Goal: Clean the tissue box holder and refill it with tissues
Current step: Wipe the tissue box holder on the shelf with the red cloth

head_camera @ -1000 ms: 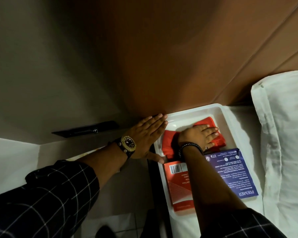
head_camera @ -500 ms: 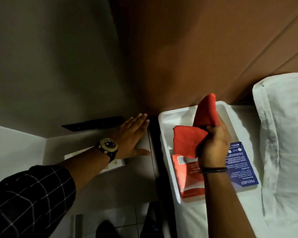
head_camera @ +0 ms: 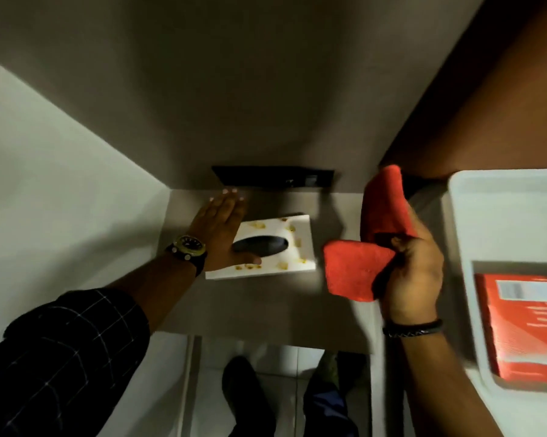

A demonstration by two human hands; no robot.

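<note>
The left hand (head_camera: pixel 221 230) lies flat, palm down, fingers straight and together, grasping nothing; it rests over the left end of the holder (head_camera: pixel 276 247), thumb along the near edge. A watch (head_camera: pixel 188 246) sits on the wrist, and a dark checked sleeve (head_camera: pixel 67 351) covers the forearm.

The holder is a flat white box on a grey shelf (head_camera: pixel 265 307), just in front of a black wall plate (head_camera: pixel 272 176). Its long axis runs left to right, slightly skewed, top face up with the dark oval slot (head_camera: pixel 262 244) along that axis. Small yellow motifs dot the face; no writing can be read on it.

To the right, clear of the holder and above the shelf, the right hand (head_camera: pixel 410 272) is clenched around a red cloth (head_camera: pixel 357 269), which folds out in two flaps, one up and one to the left. A dark bracelet (head_camera: pixel 412 328) circles that wrist.

At the far right a white tray (head_camera: pixel 502 216) holds a red tissue pack (head_camera: pixel 527 329); its label is too blurred to read.
</note>
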